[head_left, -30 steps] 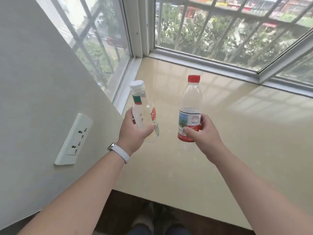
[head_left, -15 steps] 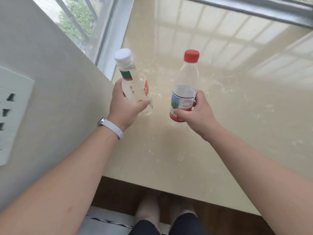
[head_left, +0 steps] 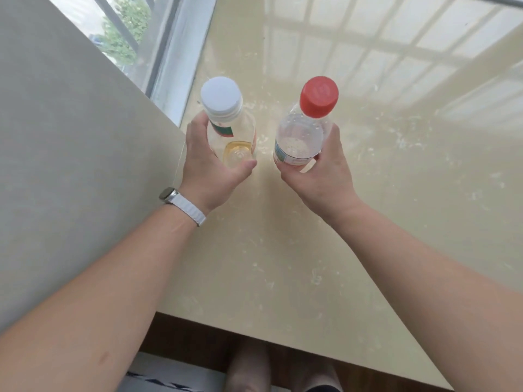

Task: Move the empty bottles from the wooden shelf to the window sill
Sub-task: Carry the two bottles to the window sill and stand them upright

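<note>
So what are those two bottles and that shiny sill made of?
Both bottles look like clear thin plastic: you can see straight through the white-capped bottle and the red-capped bottle. Their caps look like opaque plastic with ribbed sides. The window sill looks like polished stone or glazed tile, since it mirrors the window bars; which one I can't tell.

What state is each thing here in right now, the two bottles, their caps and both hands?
White-capped bottle: upright, held over the sill, looks almost empty.
White cap: screwed on.
Red-capped bottle: upright, held, droplets inside.
Red cap: screwed on.
Left hand: closed around the white-capped bottle.
Right hand: closed around the red-capped bottle.
Window sill: bare, smudged.
</note>
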